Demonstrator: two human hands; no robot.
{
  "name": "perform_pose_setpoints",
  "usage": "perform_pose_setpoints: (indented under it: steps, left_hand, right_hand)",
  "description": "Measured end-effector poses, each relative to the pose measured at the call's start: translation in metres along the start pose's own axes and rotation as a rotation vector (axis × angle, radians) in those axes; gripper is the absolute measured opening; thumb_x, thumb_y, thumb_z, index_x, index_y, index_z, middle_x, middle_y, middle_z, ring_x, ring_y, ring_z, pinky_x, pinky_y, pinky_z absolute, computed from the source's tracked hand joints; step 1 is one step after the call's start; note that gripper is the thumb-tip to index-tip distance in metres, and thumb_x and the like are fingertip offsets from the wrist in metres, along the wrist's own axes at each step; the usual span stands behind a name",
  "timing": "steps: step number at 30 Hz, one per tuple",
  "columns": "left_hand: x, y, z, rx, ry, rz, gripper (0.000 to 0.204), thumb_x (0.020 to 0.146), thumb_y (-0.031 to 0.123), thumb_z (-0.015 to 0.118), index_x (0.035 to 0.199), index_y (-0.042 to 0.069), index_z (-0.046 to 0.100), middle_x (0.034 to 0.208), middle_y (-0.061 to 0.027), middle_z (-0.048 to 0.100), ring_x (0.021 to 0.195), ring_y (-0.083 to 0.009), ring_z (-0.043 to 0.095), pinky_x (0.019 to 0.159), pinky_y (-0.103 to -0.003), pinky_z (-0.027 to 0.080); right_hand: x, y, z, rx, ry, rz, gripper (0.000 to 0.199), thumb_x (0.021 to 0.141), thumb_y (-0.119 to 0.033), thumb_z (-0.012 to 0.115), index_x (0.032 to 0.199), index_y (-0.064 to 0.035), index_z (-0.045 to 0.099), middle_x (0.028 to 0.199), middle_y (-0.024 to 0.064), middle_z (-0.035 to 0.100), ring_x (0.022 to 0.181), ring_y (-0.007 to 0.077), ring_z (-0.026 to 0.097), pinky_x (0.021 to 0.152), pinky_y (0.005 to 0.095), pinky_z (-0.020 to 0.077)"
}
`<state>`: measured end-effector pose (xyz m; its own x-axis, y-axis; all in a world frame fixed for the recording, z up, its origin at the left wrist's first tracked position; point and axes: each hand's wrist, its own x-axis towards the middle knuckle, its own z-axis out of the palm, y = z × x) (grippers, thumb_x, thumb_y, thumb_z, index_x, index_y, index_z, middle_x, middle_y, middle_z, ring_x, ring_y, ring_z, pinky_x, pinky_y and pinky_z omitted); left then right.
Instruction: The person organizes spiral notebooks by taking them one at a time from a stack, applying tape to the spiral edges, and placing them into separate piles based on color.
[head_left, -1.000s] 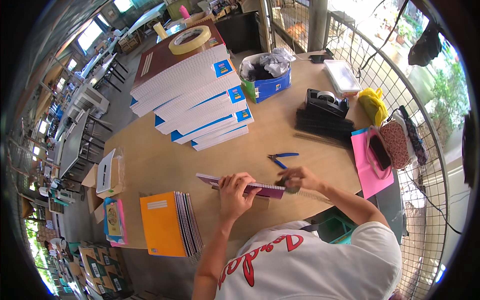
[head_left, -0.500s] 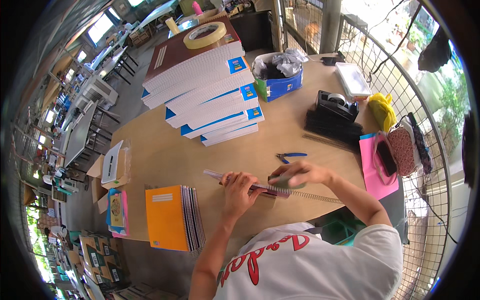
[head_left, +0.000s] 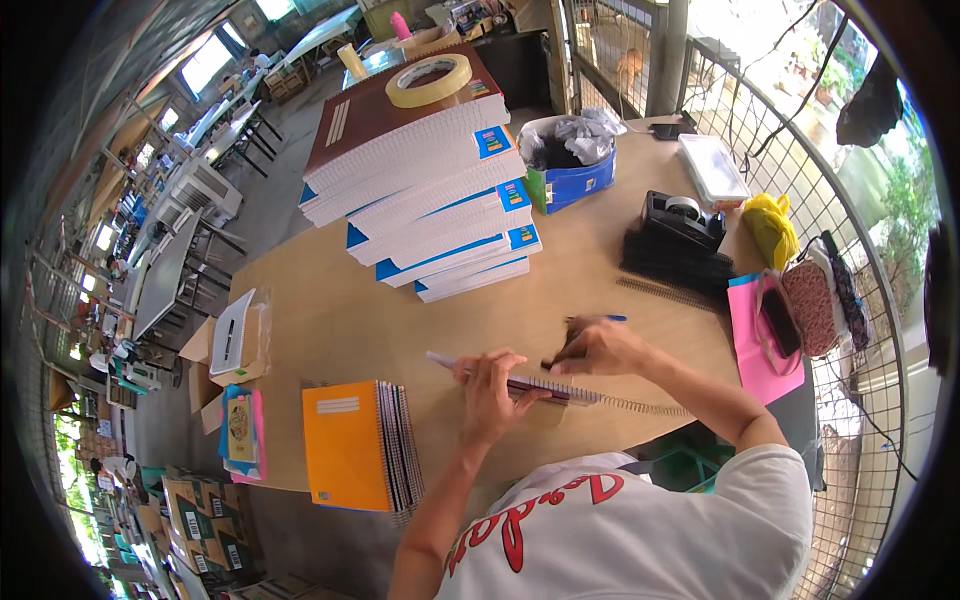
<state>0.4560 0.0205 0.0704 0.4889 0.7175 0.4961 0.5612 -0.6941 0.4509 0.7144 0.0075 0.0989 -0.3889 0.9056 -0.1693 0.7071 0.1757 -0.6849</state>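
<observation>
My left hand [head_left: 488, 392] grips a thin notebook [head_left: 442, 359] held edge-up above the table, with fingers over its far side and thumb along the near side. A metal spiral wire [head_left: 645, 405] runs along the notebook's edge, and its loose end trails to the right. Just above that edge, my right hand [head_left: 605, 347] has its fingers curled round a small dark thing that I cannot make out. Blue-handled pliers [head_left: 612, 318] lie behind the right hand, mostly hidden by it. An orange spiral notebook stack [head_left: 345, 440] sits left of my left hand.
Tall stacks of unbound books [head_left: 420, 170] stand at the back, a tape roll [head_left: 430, 80] on top. Rightward are a blue box [head_left: 580, 187], tape dispenser [head_left: 683, 215], black coils [head_left: 675, 262] and pink folder [head_left: 745, 345]. An open carton [head_left: 240, 345] is at the left edge.
My right hand has risen slightly off the notebook's edge, its fingers now more curled, and covers more of the pliers. The left hand still holds the notebook. The whole view has shifted a little.
</observation>
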Motion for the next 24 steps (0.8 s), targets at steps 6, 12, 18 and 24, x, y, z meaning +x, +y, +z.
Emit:
perform_pose_setpoints:
  steps: [6,12,18,24]
  left_hand:
    - [-0.003,-0.024,-0.010,-0.048,0.358,-0.186,0.062,0.061,0.061,0.087,0.092,0.013,0.063,0.137,-0.0194,0.033,0.128,-0.0382,0.036,0.107,-0.052,0.031]
    - [-0.013,-0.040,0.000,-0.208,0.286,-0.212,0.064,0.059,0.054,0.091,0.092,0.009,0.059,0.129,-0.0184,0.033,0.124,-0.0362,0.037,0.099,-0.051,0.041]
    - [-0.014,-0.046,0.003,-0.191,0.270,-0.198,0.068,0.060,0.057,0.089,0.094,0.007,0.058,0.128,-0.0186,0.034,0.123,-0.0366,0.037,0.097,-0.050,0.042]
    - [-0.016,-0.054,0.003,-0.164,0.289,-0.173,0.072,0.059,0.060,0.088,0.094,0.006,0.057,0.127,-0.0192,0.034,0.121,-0.0369,0.038,0.096,-0.049,0.043]
  right_hand:
    - [0.004,-0.001,0.011,0.246,0.052,-0.020,0.058,0.088,-0.055,0.069,0.102,0.0012,0.077,0.123,0.0194,0.066,0.112,0.0293,0.062,0.094,0.0386,0.0496]
    - [0.004,-0.019,0.005,0.257,-0.005,-0.077,0.057,0.087,-0.055,0.069,0.097,0.0006,0.077,0.123,0.0189,0.067,0.105,0.0314,0.066,0.089,0.0378,0.0513]
    - [0.023,-0.021,0.007,0.267,-0.016,-0.076,0.054,0.090,-0.055,0.065,0.100,-0.0040,0.078,0.110,0.0183,0.071,0.107,0.0284,0.065,0.088,0.0370,0.0515]
    - [0.037,-0.023,0.012,0.635,-0.035,-0.252,0.049,0.090,-0.051,0.067,0.104,-0.0051,0.078,0.122,0.0143,0.066,0.106,0.0287,0.066,0.091,0.0359,0.0505]
